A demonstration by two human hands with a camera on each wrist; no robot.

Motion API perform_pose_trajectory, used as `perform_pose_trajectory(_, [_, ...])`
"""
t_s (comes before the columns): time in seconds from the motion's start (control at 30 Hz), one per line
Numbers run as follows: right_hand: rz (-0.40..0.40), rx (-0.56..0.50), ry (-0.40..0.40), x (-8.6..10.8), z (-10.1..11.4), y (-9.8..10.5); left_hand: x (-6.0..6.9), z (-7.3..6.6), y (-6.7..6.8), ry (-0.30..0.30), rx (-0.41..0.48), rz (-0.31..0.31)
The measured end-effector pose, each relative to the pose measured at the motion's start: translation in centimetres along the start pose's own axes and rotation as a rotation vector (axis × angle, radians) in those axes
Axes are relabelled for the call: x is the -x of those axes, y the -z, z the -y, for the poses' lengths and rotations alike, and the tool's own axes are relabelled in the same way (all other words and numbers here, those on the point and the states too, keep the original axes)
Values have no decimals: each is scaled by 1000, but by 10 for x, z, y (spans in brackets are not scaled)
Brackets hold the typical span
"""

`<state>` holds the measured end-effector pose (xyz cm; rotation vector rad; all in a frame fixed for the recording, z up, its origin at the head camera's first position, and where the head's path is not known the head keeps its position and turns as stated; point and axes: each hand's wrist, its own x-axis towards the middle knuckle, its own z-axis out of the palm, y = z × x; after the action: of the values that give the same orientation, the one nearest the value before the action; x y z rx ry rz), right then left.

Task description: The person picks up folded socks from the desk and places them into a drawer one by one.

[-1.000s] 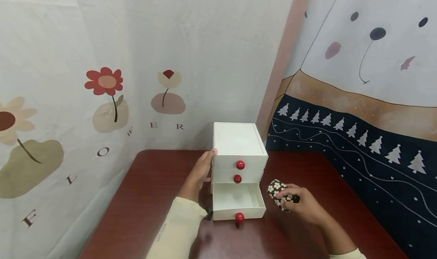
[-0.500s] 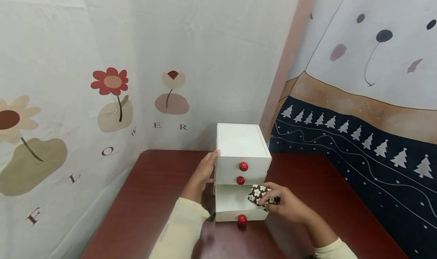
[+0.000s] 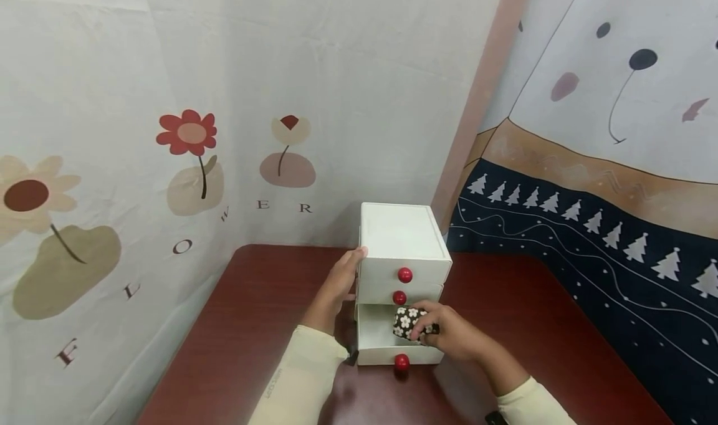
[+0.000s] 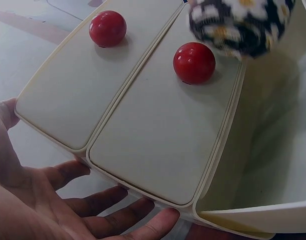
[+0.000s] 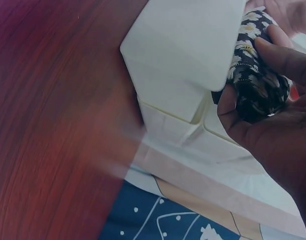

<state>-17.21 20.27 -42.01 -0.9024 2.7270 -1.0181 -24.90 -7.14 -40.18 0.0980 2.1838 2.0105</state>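
Observation:
A small white drawer cabinet [image 3: 401, 232] with red round knobs stands on the table, its bottom drawer [image 3: 373, 331] pulled out. My left hand [image 3: 342, 278] rests against the cabinet's left side. In the left wrist view its fingers [image 4: 113, 200] are spread along that side, with the thumb at the top edge. My right hand [image 3: 454, 334] pinches a black, white-flowered soft item [image 3: 408, 323], perhaps a pouch, over the open drawer. In the right wrist view the thumb and fingers hold the flowered item [image 5: 257, 70] from both sides. Its far end is blurred in the left wrist view.
The dark red table [image 3: 252, 325] extends to both sides of the cabinet. Behind it hangs a pale cloth with printed flowers [image 3: 187, 132]. A navy cloth with printed trees [image 3: 589, 219] borders the right side. The two upper drawers are closed.
My right hand has carried the flowered item left, from beside the cabinet to over the bottom drawer. The left hand stays at the cabinet's side. The head view has shifted slightly.

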Motion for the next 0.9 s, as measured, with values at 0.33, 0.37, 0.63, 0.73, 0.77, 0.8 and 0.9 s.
perform_pose_trajectory(0.33, [69, -66, 29, -13, -13, -11, 3, 2, -2, -5, -1, 0])
perform_pose_trajectory(0.37, [76, -75, 38, -14, -14, -12, 3, 2, -2, -7, 2, 2])
perform_pose_trajectory(0.63, [131, -99, 33, -23, -23, -16, 2, 1, 0, -25, 12, 1])
perform_pose_trajectory(0.73, [146, -82, 39, -27, -23, -18, 3, 0, 1, -22, 12, -2])
perform_pose_trajectory(0.77, [151, -70, 47, -29, -23, -18, 3, -1, 1, -24, 9, -1])
perform_pose_trajectory(0.8, [158, -62, 48, -30, -24, -19, 4, -1, 1, -25, 6, -1])
perform_pose_trajectory(0.9, [189, -35, 43, -34, -24, -21, 4, -1, 1, -27, -1, 0])
